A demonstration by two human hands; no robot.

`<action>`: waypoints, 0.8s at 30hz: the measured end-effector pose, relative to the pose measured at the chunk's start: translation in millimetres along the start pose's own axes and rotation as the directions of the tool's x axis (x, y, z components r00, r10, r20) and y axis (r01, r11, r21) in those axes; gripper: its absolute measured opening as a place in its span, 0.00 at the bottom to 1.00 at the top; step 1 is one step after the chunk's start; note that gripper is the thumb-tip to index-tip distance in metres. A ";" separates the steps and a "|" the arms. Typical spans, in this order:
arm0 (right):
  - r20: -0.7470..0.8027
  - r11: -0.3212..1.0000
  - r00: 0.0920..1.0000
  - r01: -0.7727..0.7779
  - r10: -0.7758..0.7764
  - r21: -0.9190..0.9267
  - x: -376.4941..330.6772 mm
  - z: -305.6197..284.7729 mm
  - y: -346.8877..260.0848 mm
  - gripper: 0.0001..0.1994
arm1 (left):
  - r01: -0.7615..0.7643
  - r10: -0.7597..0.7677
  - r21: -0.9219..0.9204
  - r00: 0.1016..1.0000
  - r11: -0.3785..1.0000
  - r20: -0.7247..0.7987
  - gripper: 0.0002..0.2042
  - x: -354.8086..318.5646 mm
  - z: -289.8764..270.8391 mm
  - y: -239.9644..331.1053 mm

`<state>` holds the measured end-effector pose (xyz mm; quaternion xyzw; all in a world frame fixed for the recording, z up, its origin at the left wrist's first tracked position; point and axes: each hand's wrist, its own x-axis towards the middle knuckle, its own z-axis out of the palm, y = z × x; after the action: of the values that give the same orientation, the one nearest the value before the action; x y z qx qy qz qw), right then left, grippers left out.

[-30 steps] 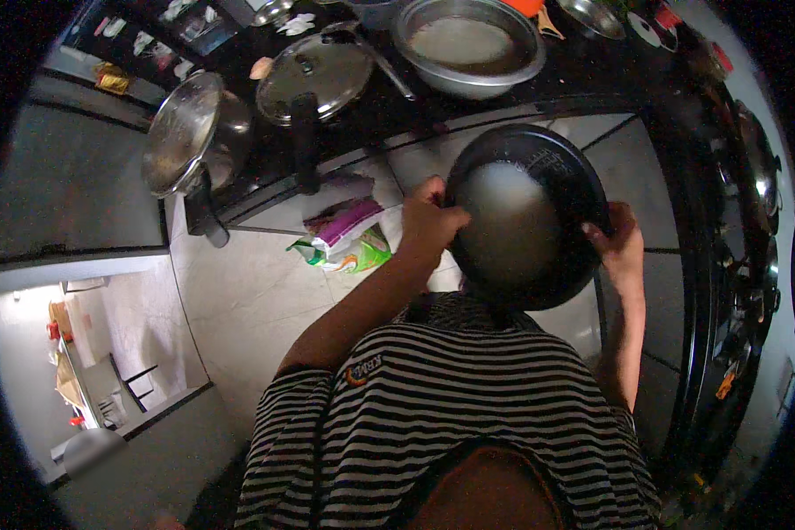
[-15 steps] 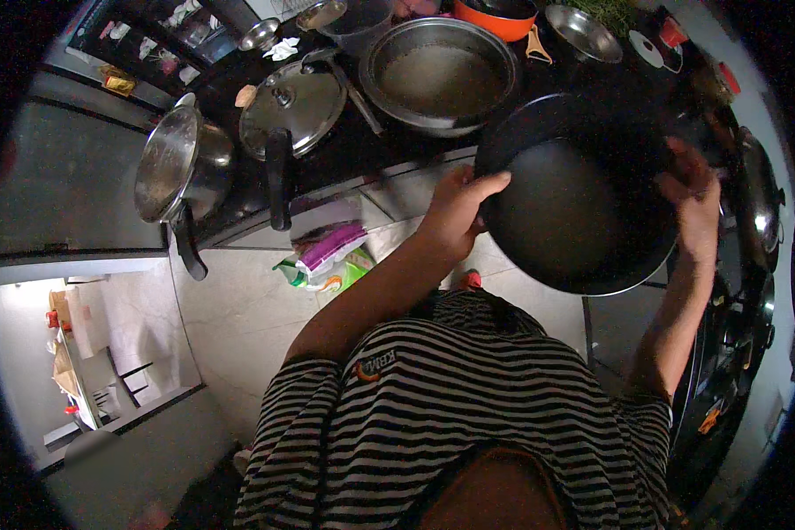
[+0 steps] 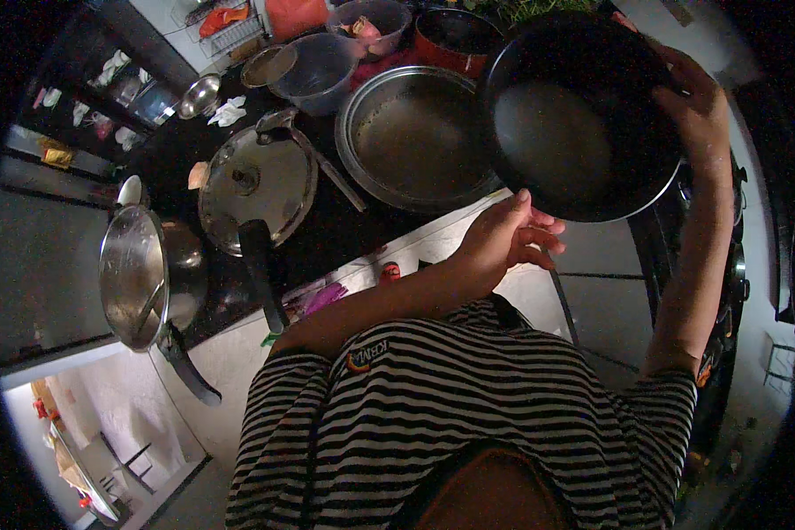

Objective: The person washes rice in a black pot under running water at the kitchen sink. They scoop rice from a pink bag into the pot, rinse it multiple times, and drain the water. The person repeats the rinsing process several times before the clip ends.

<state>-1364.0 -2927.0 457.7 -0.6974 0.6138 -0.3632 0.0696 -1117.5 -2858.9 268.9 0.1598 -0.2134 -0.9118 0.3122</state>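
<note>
A deep black pan hangs tilted at the upper right, its dark inside facing me. My right hand grips its rim on the far right side. Just below the pan's lower left edge is my left hand, fingers loosely apart and holding nothing. The pan overlaps the right edge of a wide steel pot on the dark counter. Left of that pot lies a pressure cooker lid with a long black handle. Further left stands a steel pressure cooker, with what looks like a spoon inside.
Behind the steel pot are a clear plastic bowl, another bowl holding pinkish pieces and a red pan. A small steel bowl and crumpled white paper sit at the back left. Green leaves lie at the back.
The black pan has moved up and away from my body. My left hand has let go of its rim, while my right hand keeps hold. The view has shifted as well.
</note>
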 end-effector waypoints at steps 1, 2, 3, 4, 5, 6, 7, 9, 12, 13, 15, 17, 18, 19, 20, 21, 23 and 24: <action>0.012 1.000 1.000 0.002 -0.003 0.022 5.2 9.3 -8.0 0.26 | -0.020 0.020 0.012 1.000 1.000 0.017 0.25 4.5 -6.5 7.0; 0.023 0.999 1.000 0.005 -0.006 0.045 10.1 16.7 -13.6 0.26 | -0.041 0.041 0.024 0.999 0.999 0.033 0.25 7.4 -12.0 13.9; 0.021 1.000 1.000 0.014 -0.013 -0.007 15.3 21.2 -12.4 0.26 | -0.023 0.022 0.017 1.000 1.000 0.010 0.24 8.3 -16.6 20.0; 0.015 0.998 1.000 0.024 -0.023 -0.059 20.7 24.8 -9.1 0.25 | 0.002 -0.002 0.019 1.000 1.000 0.011 0.24 8.8 -21.1 25.2; 0.011 0.993 0.999 0.033 -0.032 -0.110 24.9 27.7 -8.8 0.25 | 0.027 -0.027 0.020 1.000 0.999 0.013 0.24 9.3 -25.9 29.1; 0.016 0.987 0.999 0.033 -0.031 -0.157 28.2 28.9 -11.6 0.25 | 0.051 -0.051 0.022 0.999 0.998 0.014 0.23 9.9 -29.5 33.0; 0.023 0.979 0.999 0.032 -0.028 -0.203 30.4 31.3 -18.5 0.25 | 0.059 -0.059 0.019 0.998 0.998 0.019 0.23 10.1 -31.6 36.3; 0.004 0.967 1.000 0.024 -0.024 -0.255 31.7 39.1 -31.0 0.25 | 0.073 -0.073 0.012 0.997 0.997 0.030 0.23 10.5 -34.4 41.7; -0.047 0.962 0.999 -0.012 -0.001 -0.274 34.9 53.2 -54.5 0.24 | 0.106 -0.105 -0.024 0.993 0.994 0.059 0.21 13.1 -40.4 46.4; -0.049 0.957 0.998 -0.048 0.036 -0.287 36.3 55.5 -65.0 0.24 | 0.111 -0.109 -0.029 0.993 0.993 0.055 0.22 12.8 -40.7 47.9; -0.070 0.940 0.998 -0.019 -0.005 -0.340 38.5 58.8 -72.0 0.24 | 0.116 -0.114 -0.040 0.992 0.992 0.045 0.22 11.3 -39.8 50.8; -0.102 0.901 0.982 0.099 -0.156 -0.422 36.4 61.5 -72.4 0.24 | 0.148 -0.146 -0.053 0.989 0.988 0.033 0.22 11.5 -37.5 53.1; -0.099 0.886 0.994 0.004 -0.056 -0.463 37.2 60.1 -75.8 0.25 | 0.163 -0.161 -0.060 0.987 0.985 0.026 0.22 11.2 -36.2 54.1; -0.102 0.861 0.994 -0.089 0.044 -0.501 39.5 57.0 -81.7 0.25 | 0.148 -0.147 -0.044 0.989 0.988 0.032 0.22 10.2 -35.1 55.8; -0.106 0.852 0.991 -0.124 0.081 -0.508 39.2 56.7 -84.1 0.25 | 0.134 -0.132 -0.029 0.990 0.991 0.039 0.22 9.1 -33.9 57.2; -0.108 0.842 0.987 -0.157 0.118 -0.516 39.2 56.7 -86.2 0.25 | 0.120 -0.119 -0.014 0.992 0.993 0.047 0.22 8.4 -33.6 57.6; -0.110 0.873 0.992 -0.108 0.062 -0.475 37.9 56.5 -89.5 0.26 | 0.114 -0.111 -0.022 0.987 0.993 0.112 0.22 12.7 -42.6 54.0; -0.101 0.882 0.994 -0.080 0.037 -0.465 37.2 55.9 -90.9 0.26 | 0.113 -0.108 -0.026 0.983 0.993 0.146 0.22 14.3 -46.0 52.0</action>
<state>-1258.3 -2958.6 482.2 -0.6580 0.7064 -0.2329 -0.1172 -1082.7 -2918.5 252.7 0.0997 -0.2109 -0.9403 0.2477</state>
